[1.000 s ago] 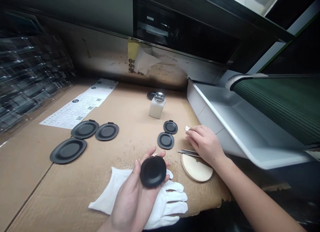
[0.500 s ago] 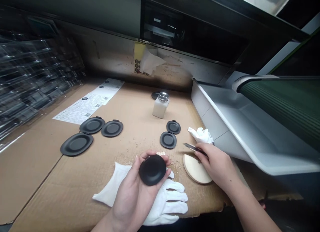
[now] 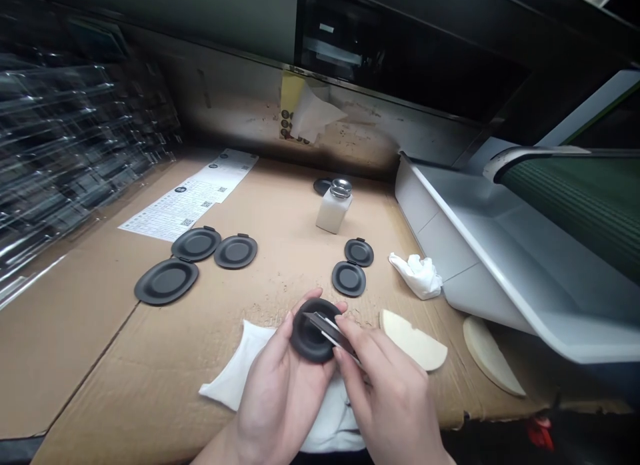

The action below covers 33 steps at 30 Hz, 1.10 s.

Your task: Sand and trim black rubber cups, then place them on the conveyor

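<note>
- Our left hand [image 3: 275, 385] cups a black round disc [image 3: 306, 341] near the near edge of the cardboard-covered tabletop [image 3: 75, 365].
- Our right hand [image 3: 387, 401] grips a flat metal tool [image 3: 325, 330], resting it across the disc; fingers hide part of both.
- A white glove [image 3: 234, 371] lies beneath our hands, mostly hidden.

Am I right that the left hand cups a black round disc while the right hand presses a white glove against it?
Not quite: in the head view, the right hand holds a slim metal tool, not a glove, against the black round disc cupped in the left hand.
</note>
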{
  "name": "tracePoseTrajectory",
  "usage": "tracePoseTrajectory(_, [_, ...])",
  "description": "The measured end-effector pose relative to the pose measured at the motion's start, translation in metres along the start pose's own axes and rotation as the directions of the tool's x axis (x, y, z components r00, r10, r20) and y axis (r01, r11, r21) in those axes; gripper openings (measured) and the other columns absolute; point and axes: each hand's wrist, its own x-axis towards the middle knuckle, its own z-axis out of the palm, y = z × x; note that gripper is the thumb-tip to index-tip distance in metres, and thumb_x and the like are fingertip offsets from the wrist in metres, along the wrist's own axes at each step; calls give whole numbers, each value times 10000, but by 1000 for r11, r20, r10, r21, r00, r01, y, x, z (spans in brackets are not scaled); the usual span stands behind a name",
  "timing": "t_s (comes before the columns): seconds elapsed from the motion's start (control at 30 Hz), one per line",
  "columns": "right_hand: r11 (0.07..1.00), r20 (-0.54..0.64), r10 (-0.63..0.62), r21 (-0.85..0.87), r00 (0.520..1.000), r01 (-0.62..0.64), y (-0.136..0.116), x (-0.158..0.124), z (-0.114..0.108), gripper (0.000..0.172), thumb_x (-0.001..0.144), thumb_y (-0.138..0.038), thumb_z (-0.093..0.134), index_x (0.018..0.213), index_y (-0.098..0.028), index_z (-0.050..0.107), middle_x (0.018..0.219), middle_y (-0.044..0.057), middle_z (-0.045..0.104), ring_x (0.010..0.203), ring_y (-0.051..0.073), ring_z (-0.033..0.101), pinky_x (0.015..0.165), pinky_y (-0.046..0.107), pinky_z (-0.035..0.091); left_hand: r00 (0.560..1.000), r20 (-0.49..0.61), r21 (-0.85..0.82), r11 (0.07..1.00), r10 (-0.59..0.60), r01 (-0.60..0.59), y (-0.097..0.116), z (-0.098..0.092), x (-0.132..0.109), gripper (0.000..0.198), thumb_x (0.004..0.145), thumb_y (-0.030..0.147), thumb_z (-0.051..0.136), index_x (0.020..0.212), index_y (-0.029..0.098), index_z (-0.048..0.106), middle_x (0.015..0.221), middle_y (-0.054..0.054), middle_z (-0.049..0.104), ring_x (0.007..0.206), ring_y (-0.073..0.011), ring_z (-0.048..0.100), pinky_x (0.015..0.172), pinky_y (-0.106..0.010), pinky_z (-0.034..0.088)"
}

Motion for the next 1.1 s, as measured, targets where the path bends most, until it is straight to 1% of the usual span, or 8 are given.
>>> tracePoseTrajectory(0.1, [1000, 16, 23, -15, 1000, -23, 0, -2, 4, 289, 879, -225, 441, 1136, -195, 568, 802, 45, 635, 668, 151, 600, 649, 264, 489, 1000, -12, 13, 1000, 14, -14, 0, -1, 0, 296, 871, 295, 403, 1120, 193, 526, 1091, -127, 631, 1062, -243, 564, 906, -388, 409])
tracePoseTrajectory(0.27, [998, 12, 44, -34, 999, -44, -2, -3, 6, 276, 884, -235, 438, 1111, -201, 591, 738, 38, 620, 618, 146, 584, 610, 257, 473, 1000, -5, 33, 999, 22, -22, -1, -2, -2, 265, 865, 281, 415, 1069, 193, 559, 1082, -116, 631, 1080, -242, 551, 916, -378, 402])
tracePoseTrajectory(0.5, [999, 8, 24, -30, 1000, -24, -1, -2, 8, 285, 878, -220, 455, 1126, -189, 591, 725, 38, 612, 615, 142, 576, 621, 261, 472, 999, 2, 36, 999, 35, -35, -1, -2, 1, 250, 858, 281, 428, 1042, 192, 571, 1062, -114, 636, 1074, -226, 549, 964, -386, 357])
tracePoseTrajectory(0.87, [1000, 35, 16, 10, 999, -16, 1, -4, 4, 284, 867, -213, 471, 1125, -210, 591, 744, 30, 614, 631, 132, 575, 650, 255, 482, 999, 8, 60, 998, 33, -33, -2, -3, 0, 255, 854, 310, 434, 1034, 194, 572, 1019, -107, 640, 1019, -222, 577, 942, -377, 371])
tracePoseTrajectory(1.1, [1000, 54, 1, 21, 999, -2, 2, -1, 2, 293, 862, -204, 473, 1130, -218, 591, 741, 33, 612, 645, 134, 578, 638, 249, 485, 998, 51, 69, 997, 22, -26, -2, -3, -1, 254, 867, 310, 414, 1029, 197, 573, 1024, -113, 643, 1017, -217, 579, 945, -372, 365])
